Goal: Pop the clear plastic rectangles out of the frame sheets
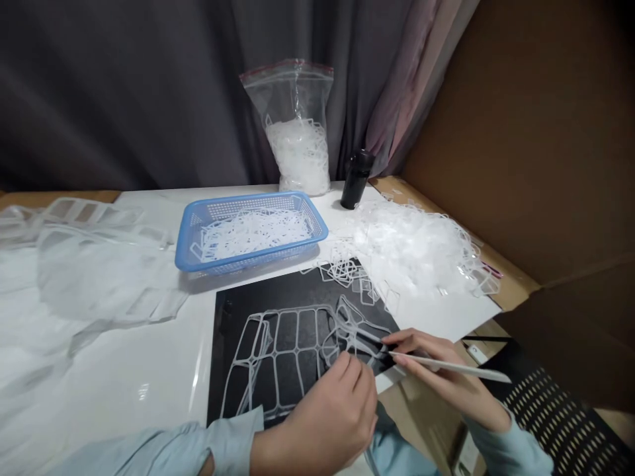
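Observation:
A lattice of translucent white plastic (297,349), made of thin strips with open rounded cells, lies over a black mat (228,330). Its right part is bunched and twisted. My left hand (337,413) is closed at the lattice's near right edge, where strips run in to its fingertips; the fingertips themselves are partly hidden. My right hand (444,373) grips a long slim white tool (461,367) whose narrow end points left toward the bunched strips; its kind is unclear. The right thumb and fingers are close together beside those strips.
Behind the mat, a blue basket (251,259) holds many small white plastic loops. Loose loops (342,268) and a large heap (417,248) lie to the right. A zip bag (300,155) of loops and a black bottle (357,180) stand behind. Translucent sheets (104,271) spread at left.

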`<state>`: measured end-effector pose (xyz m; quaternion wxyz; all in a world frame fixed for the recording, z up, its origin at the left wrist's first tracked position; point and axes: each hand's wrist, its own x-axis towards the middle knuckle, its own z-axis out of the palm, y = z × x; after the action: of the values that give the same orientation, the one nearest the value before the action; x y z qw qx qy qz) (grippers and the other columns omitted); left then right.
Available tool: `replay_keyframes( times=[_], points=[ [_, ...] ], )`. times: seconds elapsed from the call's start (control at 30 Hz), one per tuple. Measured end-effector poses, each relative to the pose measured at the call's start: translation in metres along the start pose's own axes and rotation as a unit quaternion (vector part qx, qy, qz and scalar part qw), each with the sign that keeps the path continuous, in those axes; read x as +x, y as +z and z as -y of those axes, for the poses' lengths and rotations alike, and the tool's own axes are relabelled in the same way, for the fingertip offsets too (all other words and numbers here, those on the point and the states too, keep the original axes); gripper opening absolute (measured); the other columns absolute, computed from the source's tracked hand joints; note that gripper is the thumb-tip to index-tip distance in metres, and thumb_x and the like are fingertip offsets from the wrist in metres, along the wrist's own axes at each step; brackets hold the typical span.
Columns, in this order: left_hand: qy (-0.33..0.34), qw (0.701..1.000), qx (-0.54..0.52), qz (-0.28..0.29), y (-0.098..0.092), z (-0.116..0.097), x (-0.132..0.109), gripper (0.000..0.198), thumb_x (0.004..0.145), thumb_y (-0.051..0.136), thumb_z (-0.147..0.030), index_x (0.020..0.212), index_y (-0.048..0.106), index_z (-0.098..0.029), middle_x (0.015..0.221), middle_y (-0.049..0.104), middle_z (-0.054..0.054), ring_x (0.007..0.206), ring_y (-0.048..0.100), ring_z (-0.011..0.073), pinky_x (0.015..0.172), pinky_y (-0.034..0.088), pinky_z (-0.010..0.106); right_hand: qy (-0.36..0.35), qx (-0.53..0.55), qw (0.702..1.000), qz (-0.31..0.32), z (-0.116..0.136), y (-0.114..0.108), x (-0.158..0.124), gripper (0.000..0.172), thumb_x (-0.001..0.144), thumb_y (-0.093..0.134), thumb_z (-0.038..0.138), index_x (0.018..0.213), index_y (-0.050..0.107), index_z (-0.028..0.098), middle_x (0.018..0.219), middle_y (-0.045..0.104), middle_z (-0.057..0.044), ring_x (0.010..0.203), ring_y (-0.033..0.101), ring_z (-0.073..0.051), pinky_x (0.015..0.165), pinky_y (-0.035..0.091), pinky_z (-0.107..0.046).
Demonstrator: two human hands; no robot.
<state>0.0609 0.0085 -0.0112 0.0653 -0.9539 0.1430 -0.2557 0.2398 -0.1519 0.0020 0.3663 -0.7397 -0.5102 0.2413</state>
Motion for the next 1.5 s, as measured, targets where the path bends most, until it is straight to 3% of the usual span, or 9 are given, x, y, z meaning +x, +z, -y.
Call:
replay_keyframes(
  times=[0.23, 0.6, 0.8, 1.13, 1.33, 1.5],
  points=[
    [-0.033, 0.996, 0.003, 0.082, 0.009, 0.000, -0.003, 0.052, 0.097, 0.046, -0.042, 0.130, 0.058, -0.003, 0.119, 0.065, 0.014, 0.107, 0.050, 0.0281, 0.095, 0.030, 0.046, -0.066, 0.001, 0.997, -0.045, -0.006, 0.005, -0.001, 0.008, 0.096, 0.058, 0.025, 0.093, 0.065, 0.022, 0.117, 0.068, -0.009, 0.109, 0.063, -0.022, 0.092, 0.051, -0.035],
    [-0.065, 0.992, -0.047, 0.098, 0.011, 0.005, -0.004, 0.053, 0.093, 0.049, -0.043, 0.134, 0.053, -0.010, 0.122, 0.063, 0.010, 0.112, 0.045, 0.0256, 0.099, 0.024, 0.041, -0.070, -0.045, 0.997, -0.003, -0.005, 0.004, 0.007, 0.013, 0.099, 0.054, 0.027, 0.094, 0.065, 0.021, 0.112, 0.070, -0.012, 0.105, 0.063, -0.023, 0.086, 0.056, -0.035],
    [-0.080, 0.985, -0.098, 0.119, 0.009, 0.010, -0.001, 0.053, 0.091, 0.054, -0.046, 0.132, 0.052, -0.014, 0.121, 0.062, 0.010, 0.111, 0.048, 0.0254, 0.099, 0.025, 0.039, -0.117, -0.082, 0.990, 0.006, -0.005, 0.003, 0.012, 0.014, 0.098, 0.056, 0.026, 0.106, 0.067, 0.022, 0.110, 0.073, -0.011, 0.102, 0.064, -0.022, 0.083, 0.057, -0.034],
    [-0.078, 0.979, -0.114, 0.153, 0.008, 0.012, 0.000, 0.056, 0.089, 0.057, -0.045, 0.135, 0.050, -0.013, 0.122, 0.061, 0.011, 0.111, 0.051, 0.0267, 0.099, 0.029, 0.040, -0.177, -0.169, 0.970, 0.002, 0.003, 0.003, 0.017, 0.016, 0.099, 0.052, 0.021, 0.094, 0.067, 0.021, 0.107, 0.075, -0.009, 0.097, 0.065, -0.021, 0.080, 0.058, -0.033],
    [-0.072, 0.980, -0.107, 0.150, 0.006, 0.012, 0.001, 0.055, 0.088, 0.059, -0.045, 0.132, 0.052, -0.011, 0.119, 0.062, 0.011, 0.110, 0.051, 0.0265, 0.099, 0.028, 0.040, -0.254, -0.259, 0.927, -0.097, -0.009, 0.014, 0.023, 0.019, 0.097, 0.054, 0.015, 0.083, 0.065, 0.023, 0.107, 0.076, -0.006, 0.084, 0.066, -0.020, 0.068, 0.057, -0.034],
    [-0.067, 0.983, -0.101, 0.136, 0.006, 0.014, 0.002, 0.055, 0.087, 0.061, -0.047, 0.129, 0.054, -0.012, 0.121, 0.061, 0.011, 0.114, 0.050, 0.0269, 0.098, 0.028, 0.041, -0.171, -0.203, 0.940, -0.215, 0.001, -0.001, 0.024, 0.012, 0.096, 0.054, 0.016, 0.096, 0.064, 0.023, 0.111, 0.075, -0.009, 0.089, 0.068, -0.020, 0.074, 0.057, -0.035]
  ],
)
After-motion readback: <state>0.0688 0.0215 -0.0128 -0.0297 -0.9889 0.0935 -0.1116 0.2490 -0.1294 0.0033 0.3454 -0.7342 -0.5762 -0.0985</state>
